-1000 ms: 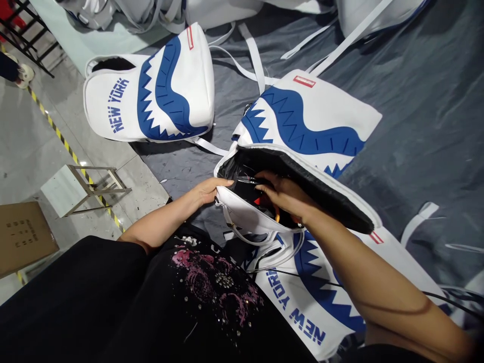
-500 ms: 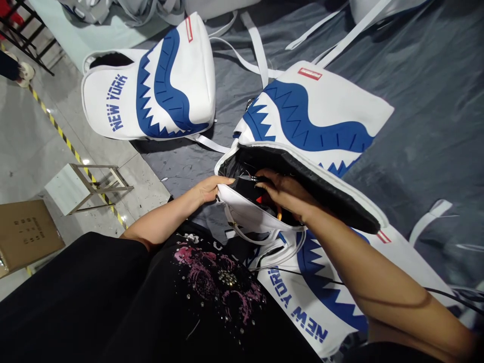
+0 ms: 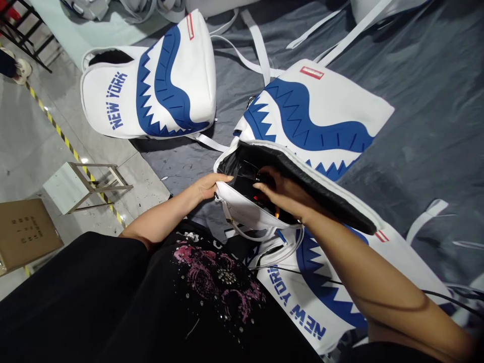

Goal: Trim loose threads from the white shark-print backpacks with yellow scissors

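A white backpack (image 3: 245, 204) gapes wide in front of me, its black lining (image 3: 333, 196) showing. My left hand (image 3: 210, 185) grips the near rim at its left end, thumb on the inside edge. Inside the opening, my right hand (image 3: 285, 191) has its thumb and fingers curled round something dark that I cannot make out. A small red spot and an orange piece (image 3: 277, 212) show below that hand. Its fingertips are partly lost against the lining. Two white straps or a handle loop (image 3: 245, 234) hang from the near side.
White backpacks with blue shark-mouth prints lie at the upper left (image 3: 181, 75), just beyond (image 3: 321, 116) and beneath (image 3: 310, 302). Grey cloth (image 3: 427, 166) covers the table. A stool (image 3: 70, 189) and a cardboard box (image 3: 28, 234) stand on the floor at left. Another person's shoe (image 3: 22, 70) shows.
My right hand has turned and sunk slightly deeper into the backpack. The thin shiny tip at its fingers no longer shows clearly. My left hand keeps its grip on the rim.
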Demonstrator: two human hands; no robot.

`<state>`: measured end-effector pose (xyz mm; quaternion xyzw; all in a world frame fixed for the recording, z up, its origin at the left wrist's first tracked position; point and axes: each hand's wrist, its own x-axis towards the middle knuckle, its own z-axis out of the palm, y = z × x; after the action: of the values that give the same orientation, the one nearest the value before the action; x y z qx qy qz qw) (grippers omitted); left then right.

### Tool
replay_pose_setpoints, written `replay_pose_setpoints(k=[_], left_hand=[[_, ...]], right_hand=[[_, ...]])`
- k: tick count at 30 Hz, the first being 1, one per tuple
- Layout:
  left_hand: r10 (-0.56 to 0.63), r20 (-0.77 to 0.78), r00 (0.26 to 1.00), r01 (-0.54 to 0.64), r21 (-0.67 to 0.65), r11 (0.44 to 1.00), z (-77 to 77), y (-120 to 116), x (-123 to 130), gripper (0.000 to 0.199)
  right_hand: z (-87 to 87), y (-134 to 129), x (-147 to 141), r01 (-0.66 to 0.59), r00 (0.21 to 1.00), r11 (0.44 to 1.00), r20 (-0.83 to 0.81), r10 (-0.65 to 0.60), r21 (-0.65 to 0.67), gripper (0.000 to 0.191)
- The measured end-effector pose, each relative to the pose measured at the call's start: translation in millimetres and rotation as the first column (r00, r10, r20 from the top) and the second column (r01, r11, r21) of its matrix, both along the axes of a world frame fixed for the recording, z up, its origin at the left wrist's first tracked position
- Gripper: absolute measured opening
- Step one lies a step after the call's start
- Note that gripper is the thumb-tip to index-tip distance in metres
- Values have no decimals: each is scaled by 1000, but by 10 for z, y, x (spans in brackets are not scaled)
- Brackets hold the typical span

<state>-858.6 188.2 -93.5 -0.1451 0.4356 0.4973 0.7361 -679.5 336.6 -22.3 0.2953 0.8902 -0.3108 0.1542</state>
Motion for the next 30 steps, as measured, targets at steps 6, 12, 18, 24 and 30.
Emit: replay_pose_setpoints(k=[6, 12, 18, 24, 30], left_hand=[[-10, 36, 999, 10, 7, 1000, 35, -2, 31, 24], [-20, 62, 998, 19, 9, 1000, 72, 9, 44, 20], [-34, 78, 996, 32, 17, 999, 55, 12, 42, 21], [-89, 63, 994, 81, 114, 990, -107, -40, 47, 17], [-103, 41, 994, 96, 155, 983, -191, -64, 57, 15]], right_hand=[[93, -23, -20, 20, 992, 999, 121, -25, 39, 47], [20, -39, -14, -88, 994, 988, 76, 79, 129, 44], [-52, -53, 4, -99, 994, 988, -22, 103, 120, 45], [-150, -83, -11, -87, 991, 989, -95, 98, 118, 49], [-136, -76, -30, -82, 990, 995, -109, 87, 49, 45]])
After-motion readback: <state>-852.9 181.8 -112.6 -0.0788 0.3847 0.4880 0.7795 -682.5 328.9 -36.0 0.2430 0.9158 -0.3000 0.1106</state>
